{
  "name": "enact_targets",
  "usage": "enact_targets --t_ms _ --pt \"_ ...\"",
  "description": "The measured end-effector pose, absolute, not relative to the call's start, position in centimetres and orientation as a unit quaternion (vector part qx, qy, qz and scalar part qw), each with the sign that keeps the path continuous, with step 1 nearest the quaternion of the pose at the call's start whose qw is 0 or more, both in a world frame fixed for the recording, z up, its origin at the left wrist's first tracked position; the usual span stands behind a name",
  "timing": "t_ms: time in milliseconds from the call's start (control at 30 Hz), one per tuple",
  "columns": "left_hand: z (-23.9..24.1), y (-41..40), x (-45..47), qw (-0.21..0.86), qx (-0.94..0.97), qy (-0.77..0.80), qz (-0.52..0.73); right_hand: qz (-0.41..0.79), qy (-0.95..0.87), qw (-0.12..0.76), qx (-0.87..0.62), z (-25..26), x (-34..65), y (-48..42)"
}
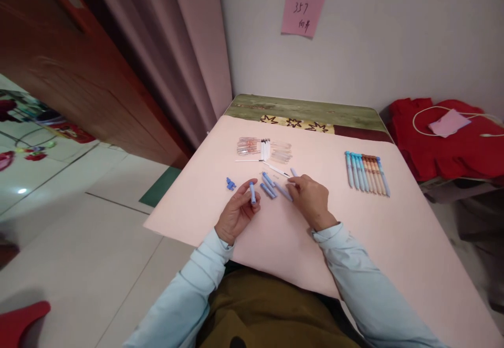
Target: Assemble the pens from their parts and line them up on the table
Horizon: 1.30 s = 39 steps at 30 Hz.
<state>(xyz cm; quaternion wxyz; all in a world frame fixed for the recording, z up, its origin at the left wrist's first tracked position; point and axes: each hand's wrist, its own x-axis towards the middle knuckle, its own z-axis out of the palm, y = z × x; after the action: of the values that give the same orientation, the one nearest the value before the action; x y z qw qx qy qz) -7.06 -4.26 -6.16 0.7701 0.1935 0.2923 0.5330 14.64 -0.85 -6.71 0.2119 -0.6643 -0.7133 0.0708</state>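
The left hand (238,209) sits toward the near-left part of the pink worktop (275,248). Its grip is closed around a short blue barrel (252,192), which stands almost upright between thumb and fingers, just above the surface. The right hand (311,198) lies palm down near the middle of the worktop, just right of the left one, with its fingers curled over the end of a pale blue piece (284,191). I cannot tell whether its grip pinches that piece or only rests on it (the knuckles hide the fingertips).

Between the two hands lie a few loose blue barrels (268,185), slanted side by side and touching or nearly so. Some small blue bits (230,183) lie apart from them, nearer the left edge.

Past the hands, a thin white refill (275,169) lies across the surface. Farther toward the far edge is a flat bundle of clear tubes (250,147), with a clutch of white, black-tipped refills (265,149) in its middle.

Toward the right edge, well apart from both hands, a row of whole pens (367,174) lies parallel and close-packed, blue ones on the outside and orange-brown ones in the middle.

Along the far edge a strip of green and patterned cloth (303,111) shows beyond the pink. On the wall above it hangs a pink note (304,6) with handwriting. Off the right edge sits a heap of red cloth (444,143), with a white cord (417,114) and a pink slip (449,123) on top.
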Motion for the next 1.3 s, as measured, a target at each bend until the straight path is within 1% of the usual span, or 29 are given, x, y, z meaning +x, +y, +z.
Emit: enact_targets --t_ms 300,400,467,600,700,767,967,1100,1200,1300 --pt "-6.1 -4.3 -6.9 0.780 0.209 0.302 0.506 0.092 -0.699 0.234 -0.670 -6.4 14.7 -0.7" --pt "-6.1 -4.3 -6.8 0.780 0.207 0.308 0.504 0.111 -0.690 0.260 -0.667 -6.7 14.8 -0.6" --pt "-6.1 -4.3 -6.8 0.779 0.197 0.308 0.509 0.128 -0.675 0.315 -0.655 -6.6 14.6 -0.8" --pt "-6.3 -4.3 -6.8 0.780 0.177 0.308 0.514 0.227 -0.615 0.499 -0.566 -5.1 13.1 -2.6" --pt "-6.5 -4.2 -6.8 0.782 0.177 0.307 0.512 0.302 -0.578 0.571 -0.500 -3.8 10.9 -4.9" --pt "-6.5 -4.3 -6.9 0.783 0.181 0.302 0.512 0.311 -0.585 0.583 -0.470 -3.4 9.5 -6.1" --pt "-6.4 -4.4 -6.9 0.790 0.173 0.289 0.512 0.234 -0.634 0.577 -0.458 -4.1 8.2 -6.7" --pt "-6.6 -4.4 -7.0 0.796 0.181 0.282 0.504 0.225 -0.653 0.571 -0.443 -4.5 8.3 -6.5" --pt "-6.8 -4.3 -7.0 0.800 0.185 0.270 0.504 0.261 -0.655 0.564 -0.429 -4.6 8.2 -6.3" --pt "-6.9 -4.2 -6.9 0.804 0.186 0.260 0.500 0.391 -0.583 0.549 -0.454 -5.1 8.2 -5.8"
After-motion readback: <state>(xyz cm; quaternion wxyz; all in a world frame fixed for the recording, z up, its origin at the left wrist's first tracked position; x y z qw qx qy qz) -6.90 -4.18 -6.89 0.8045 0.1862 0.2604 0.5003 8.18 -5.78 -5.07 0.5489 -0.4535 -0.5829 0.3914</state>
